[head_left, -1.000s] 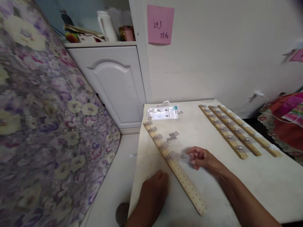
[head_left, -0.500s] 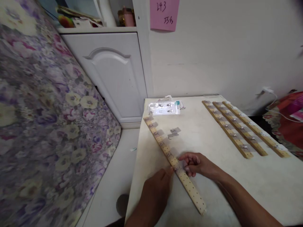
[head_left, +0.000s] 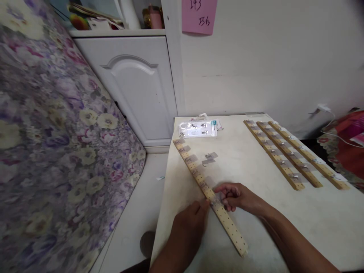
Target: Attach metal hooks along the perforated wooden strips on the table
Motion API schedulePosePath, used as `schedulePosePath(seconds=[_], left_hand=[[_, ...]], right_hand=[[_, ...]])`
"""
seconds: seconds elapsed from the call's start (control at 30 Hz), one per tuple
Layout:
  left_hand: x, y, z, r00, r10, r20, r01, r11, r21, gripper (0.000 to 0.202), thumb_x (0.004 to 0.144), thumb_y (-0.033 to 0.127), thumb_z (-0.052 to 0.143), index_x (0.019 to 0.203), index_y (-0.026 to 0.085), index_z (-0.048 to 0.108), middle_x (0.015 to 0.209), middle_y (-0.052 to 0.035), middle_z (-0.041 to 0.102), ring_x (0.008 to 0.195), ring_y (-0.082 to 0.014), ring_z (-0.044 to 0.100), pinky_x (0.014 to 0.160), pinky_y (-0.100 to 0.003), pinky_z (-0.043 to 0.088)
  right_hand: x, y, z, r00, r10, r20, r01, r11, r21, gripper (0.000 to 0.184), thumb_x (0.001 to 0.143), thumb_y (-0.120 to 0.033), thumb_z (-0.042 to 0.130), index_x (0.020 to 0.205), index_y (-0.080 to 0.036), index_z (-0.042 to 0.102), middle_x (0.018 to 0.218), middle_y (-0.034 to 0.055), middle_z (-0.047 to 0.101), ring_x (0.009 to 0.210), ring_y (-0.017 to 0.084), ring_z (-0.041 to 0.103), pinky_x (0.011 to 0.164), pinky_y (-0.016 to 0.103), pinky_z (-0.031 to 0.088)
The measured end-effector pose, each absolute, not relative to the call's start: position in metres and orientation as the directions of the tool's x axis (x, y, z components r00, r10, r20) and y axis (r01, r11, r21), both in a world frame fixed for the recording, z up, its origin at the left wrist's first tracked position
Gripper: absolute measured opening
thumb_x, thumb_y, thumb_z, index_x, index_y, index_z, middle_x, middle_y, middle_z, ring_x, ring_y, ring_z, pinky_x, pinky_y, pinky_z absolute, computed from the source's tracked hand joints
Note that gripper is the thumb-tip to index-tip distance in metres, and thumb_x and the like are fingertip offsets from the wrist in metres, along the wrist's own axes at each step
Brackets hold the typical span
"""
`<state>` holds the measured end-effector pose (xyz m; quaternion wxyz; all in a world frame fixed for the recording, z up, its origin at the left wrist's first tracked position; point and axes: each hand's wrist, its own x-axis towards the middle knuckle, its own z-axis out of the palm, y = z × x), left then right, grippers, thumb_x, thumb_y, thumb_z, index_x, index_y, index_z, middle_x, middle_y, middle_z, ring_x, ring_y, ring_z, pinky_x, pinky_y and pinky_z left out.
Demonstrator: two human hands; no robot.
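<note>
The wooden strip (head_left: pixel 229 226) slants from mid-frame toward lower right between my hands, my right hand (head_left: pixel 233 196) pinching a clear hook plate (head_left: pixel 217 202) on it, my left hand (head_left: pixel 193 222) at its left edge, grip hidden.

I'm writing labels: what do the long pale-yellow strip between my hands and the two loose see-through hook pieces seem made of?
The strip looks like matte wood, from its dull tan face. The hook pieces are probably smooth plastic, being translucent; their thin grey hooks may be metal.
</note>
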<state>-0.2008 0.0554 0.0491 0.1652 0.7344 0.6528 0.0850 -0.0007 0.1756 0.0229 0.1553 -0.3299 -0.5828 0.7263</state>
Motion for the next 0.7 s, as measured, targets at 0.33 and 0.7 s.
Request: schedulePosePath(seconds=[0.33,0.7], left_hand=[[-0.202,0.054,0.04,0.193,0.98,-0.057,0.943,-0.169,0.285,0.042,0.093,0.022,0.032,0.134,0.028,0.042,0.097,-0.0051,0.062,0.081,-0.0196,0.059,0.069,-0.031,0.047],[-0.202,0.055,0.037,0.243,0.968,-0.061,0.958,-0.23,0.173,0.046,0.09,0.015,0.032,0.135,0.025,0.04,0.094,-0.0058,0.062,0.079,-0.0205,0.058,0.066,-0.031,0.046]], right_hand=[[-0.001,0.174,0.024,-0.733,0.607,-0.306,0.152,-0.292,-0.944,0.036,0.071,-0.022,0.068,0.106,-0.021,0.062,0.077,-0.0032,0.057,0.055,0.007,0.056,0.05,0.019,0.043],[-0.001,0.174,0.024,-0.731,0.613,-0.3,0.173,-0.259,-0.95,0.032,0.073,-0.02,0.064,0.105,-0.022,0.061,0.077,-0.0036,0.056,0.057,0.007,0.057,0.05,0.018,0.044]])
